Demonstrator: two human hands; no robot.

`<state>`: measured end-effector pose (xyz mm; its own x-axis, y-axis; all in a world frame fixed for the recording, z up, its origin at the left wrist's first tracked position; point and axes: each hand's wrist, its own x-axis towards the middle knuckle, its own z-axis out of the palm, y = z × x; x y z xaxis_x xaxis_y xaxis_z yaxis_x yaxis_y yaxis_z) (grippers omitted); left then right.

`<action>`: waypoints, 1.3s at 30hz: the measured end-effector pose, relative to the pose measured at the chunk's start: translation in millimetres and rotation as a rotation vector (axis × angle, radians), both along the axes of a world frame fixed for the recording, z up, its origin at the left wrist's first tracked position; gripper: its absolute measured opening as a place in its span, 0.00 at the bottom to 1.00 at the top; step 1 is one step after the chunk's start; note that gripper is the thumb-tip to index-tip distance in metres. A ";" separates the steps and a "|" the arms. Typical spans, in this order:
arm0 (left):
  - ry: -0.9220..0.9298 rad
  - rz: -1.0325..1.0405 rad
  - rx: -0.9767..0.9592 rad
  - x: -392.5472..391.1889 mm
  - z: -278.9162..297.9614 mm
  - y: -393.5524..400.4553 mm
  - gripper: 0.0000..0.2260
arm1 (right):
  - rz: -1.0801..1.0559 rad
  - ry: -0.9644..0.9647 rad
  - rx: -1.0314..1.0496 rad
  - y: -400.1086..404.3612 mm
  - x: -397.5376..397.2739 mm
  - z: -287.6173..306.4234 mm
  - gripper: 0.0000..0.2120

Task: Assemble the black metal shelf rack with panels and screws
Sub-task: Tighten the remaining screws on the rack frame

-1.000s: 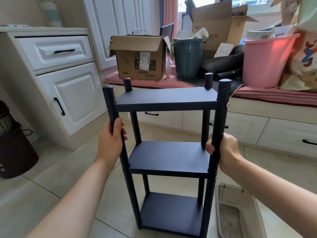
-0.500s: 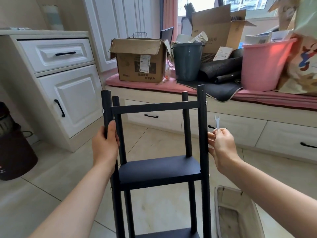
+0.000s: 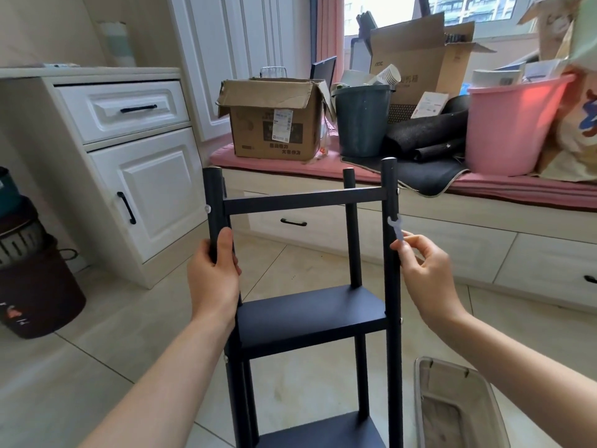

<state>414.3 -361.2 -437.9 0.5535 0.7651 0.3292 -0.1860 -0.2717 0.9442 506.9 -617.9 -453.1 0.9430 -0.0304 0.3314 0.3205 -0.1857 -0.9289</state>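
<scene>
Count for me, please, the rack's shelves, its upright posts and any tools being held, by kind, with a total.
shelves: 3
posts: 4
wrench: 1
Total: 8

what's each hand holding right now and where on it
The left hand grips the shelf rack by its front left post, just below the top panel. The right hand pinches a small flat wrench by its lower end.

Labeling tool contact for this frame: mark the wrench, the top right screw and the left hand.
wrench (image 3: 396, 227): head view, on its open-ended head beside the right post.
top right screw (image 3: 399, 190): head view, on the screw head at the top panel.
left hand (image 3: 213, 273): head view, back of the hand gripping the left post.
</scene>
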 end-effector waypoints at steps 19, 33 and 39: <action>-0.090 -0.265 0.015 -9.9 34.2 -43.1 0.13 | 0.023 -0.252 -0.270 25.1 -37.9 33.4 0.06; 0.060 -0.338 -0.068 -15.2 47.1 -49.4 0.24 | 0.252 -0.261 -0.205 73.9 -65.7 42.1 0.06; 0.044 -0.378 -0.072 -17.7 47.0 -53.0 0.24 | 0.214 -0.256 -0.206 82.3 -62.6 42.8 0.07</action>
<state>396.6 -414.2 -390.9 0.8132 0.5247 0.2518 -0.2190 -0.1249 0.9677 444.3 -535.6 -410.3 0.8067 0.2498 0.5355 0.5888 -0.2642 -0.7639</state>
